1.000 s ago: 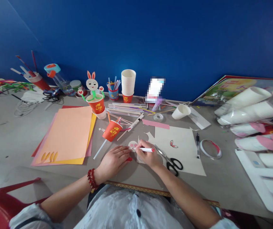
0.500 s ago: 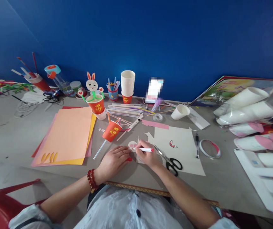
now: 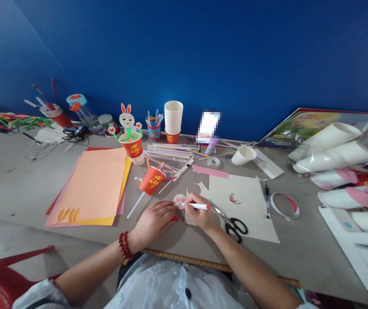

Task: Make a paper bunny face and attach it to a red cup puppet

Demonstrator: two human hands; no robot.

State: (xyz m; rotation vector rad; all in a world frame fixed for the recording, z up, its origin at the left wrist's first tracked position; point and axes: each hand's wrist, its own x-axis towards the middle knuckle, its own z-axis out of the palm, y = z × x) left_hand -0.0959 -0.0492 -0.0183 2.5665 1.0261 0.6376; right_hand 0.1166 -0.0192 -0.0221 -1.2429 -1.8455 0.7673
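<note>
My right hand (image 3: 199, 210) grips a red-capped white marker (image 3: 199, 206), its tip at a small round white paper cutout (image 3: 180, 200). Two pinkish-red spots show on that cutout. My left hand (image 3: 154, 219) lies flat on the table with its fingertips at the cutout's lower edge. By its fingers is a red marker cap (image 3: 174, 219). Under and beside my right hand lies a scrap of white paper (image 3: 191, 219). Black-handled scissors (image 3: 235, 227) rest just right of it, partly on a white sheet (image 3: 251, 206) with a small red leaf-like drawing (image 3: 234, 198).
A tilted red paper cup (image 3: 152, 180) with straws lies ahead of my left hand. Behind it stands a rabbit figure (image 3: 126, 120) in a red cup. Coloured paper (image 3: 100, 180) is stacked left. A tape roll (image 3: 285, 205) and a black pen (image 3: 268, 201) lie right.
The whole view has shifted slightly, with things sitting a little lower and to the right. My right hand still holds the marker at the cutout, and my left hand stays flat.
</note>
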